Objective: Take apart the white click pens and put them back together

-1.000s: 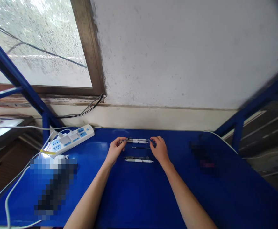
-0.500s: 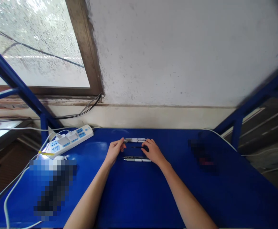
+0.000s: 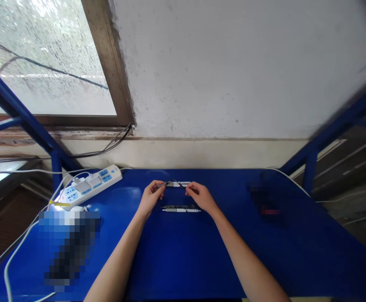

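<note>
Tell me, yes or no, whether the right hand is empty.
No, the right hand holds a thin dark stick pinched between its thumb and fingers.

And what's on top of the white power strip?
Two white plugs sit on the power strip, among its blue sockets. Whatever lies directly beneath them is covered and can't be seen.

Gry/wht pen, blu tbl, wht pwr strip

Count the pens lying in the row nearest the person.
2: a white pen lies nearest the person, and a dark pen lies alongside it, just beyond. I see no others in that row, though the right hand may hide something.
</note>
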